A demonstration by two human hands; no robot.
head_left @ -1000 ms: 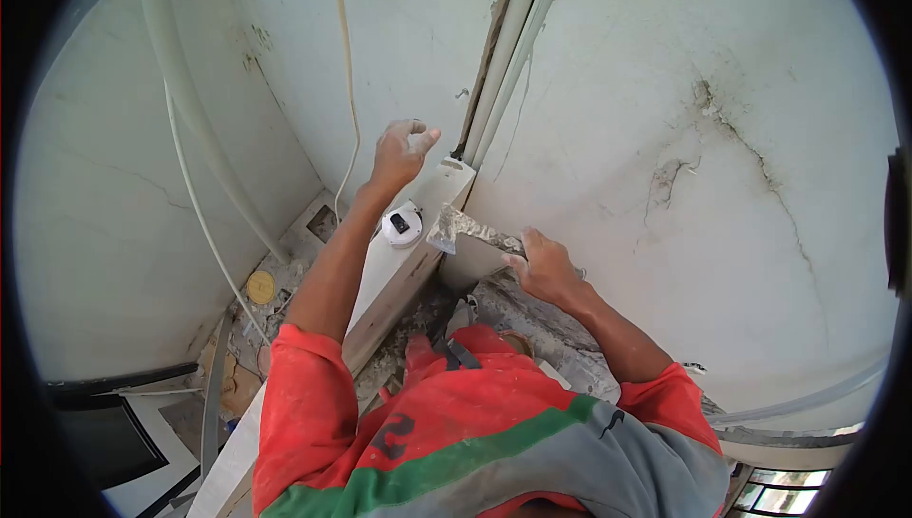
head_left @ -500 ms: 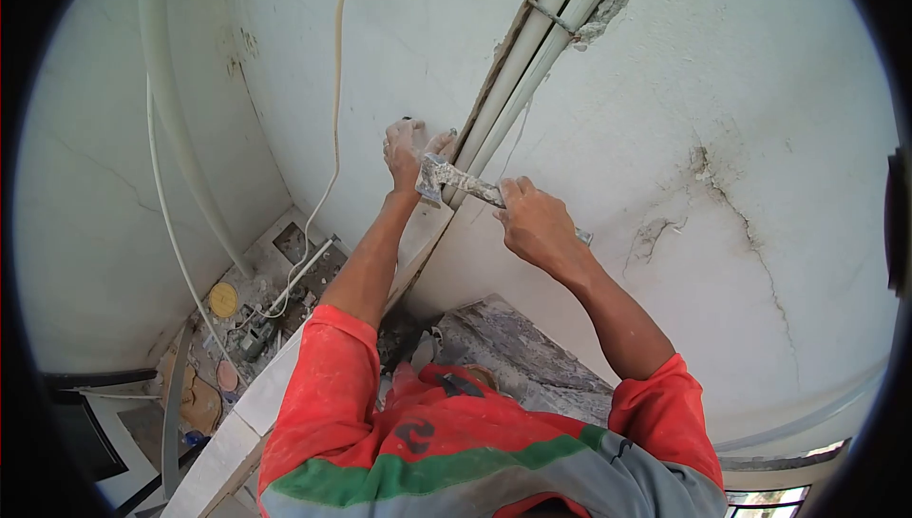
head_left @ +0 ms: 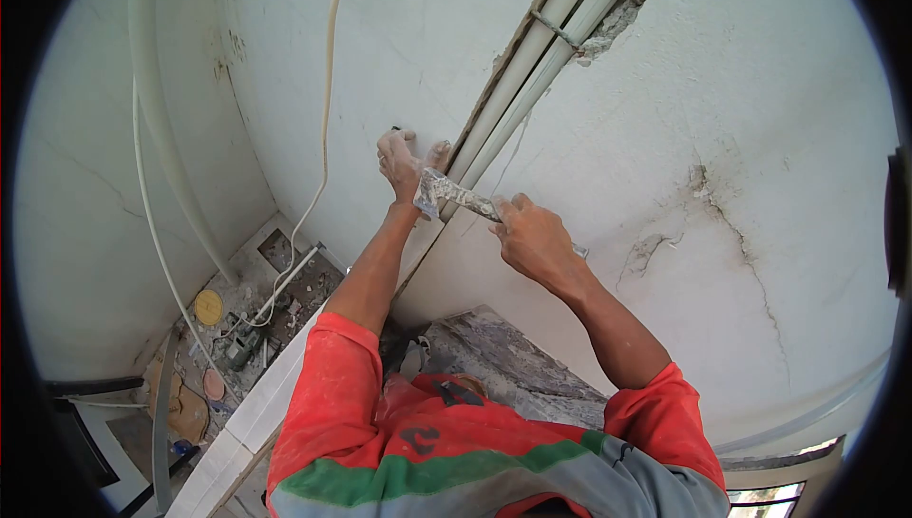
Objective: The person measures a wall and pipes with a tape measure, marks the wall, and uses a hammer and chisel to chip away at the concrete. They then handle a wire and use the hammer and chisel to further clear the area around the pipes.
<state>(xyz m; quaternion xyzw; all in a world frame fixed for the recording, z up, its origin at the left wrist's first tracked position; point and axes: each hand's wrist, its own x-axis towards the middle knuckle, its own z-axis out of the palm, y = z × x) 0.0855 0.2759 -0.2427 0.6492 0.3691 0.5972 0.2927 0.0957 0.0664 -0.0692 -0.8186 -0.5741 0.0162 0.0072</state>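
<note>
My right hand (head_left: 534,236) is closed around the handle of a dusty, plaster-crusted hammer (head_left: 460,197). Its head is in front of my left wrist, beside the lower end of the channel in the wall. My left hand (head_left: 403,164) is up against the white wall, fingers bent and thumb apart on the channel side. A small dark end shows just above those fingers; whatever they grip is mostly hidden. Two white pipes (head_left: 518,90) run up the channel to the right of my left hand, crossed near the top by metal rods.
Broken plaster (head_left: 613,28) edges the channel. A pale cable (head_left: 328,90) hangs on the left, near a thick white conduit (head_left: 161,119). Rubble, a yellow disc (head_left: 208,307) and a greenish power tool (head_left: 244,347) lie below. Cracks (head_left: 750,242) mark the right wall.
The view has shifted slightly, so the pipes appear a little to the right and both hands a little to the left. The hammer head remains close to my left wrist.
</note>
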